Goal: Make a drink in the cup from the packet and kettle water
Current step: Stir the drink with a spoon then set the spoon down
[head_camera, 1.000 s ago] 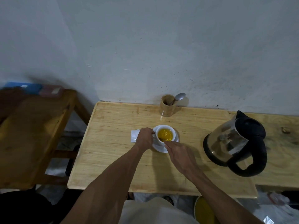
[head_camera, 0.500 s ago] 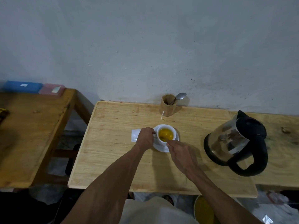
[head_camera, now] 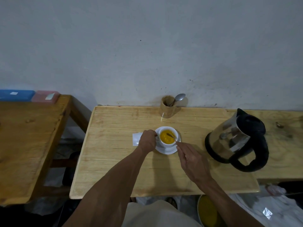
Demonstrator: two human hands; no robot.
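A white cup (head_camera: pixel 166 143) full of orange-yellow drink stands on a white saucer (head_camera: pixel 167 150) in the middle of the light wooden table (head_camera: pixel 114 154). My left hand (head_camera: pixel 147 141) grips the cup's handle on its left side. My right hand (head_camera: pixel 191 161) pinches a thin spoon (head_camera: pixel 171 136) whose bowl end dips into the drink. The white packet (head_camera: pixel 136 139) lies flat on the table just left of my left hand, partly hidden by it. The steel kettle (head_camera: pixel 236 140) with a black handle stands to the right, apart from the cup.
A wooden holder (head_camera: pixel 167 106) with a metal spoon (head_camera: pixel 179 97) stands at the back by the wall. A darker wooden table (head_camera: pixel 27 145) on the left carries a blue box (head_camera: pixel 16 95) and a pink box (head_camera: pixel 45 97). A yellow bowl (head_camera: pixel 208 210) sits on the floor below.
The right hand has shifted slightly right and back from the cup's rim while the spoon moves in the drink. The left hand stays on the handle.
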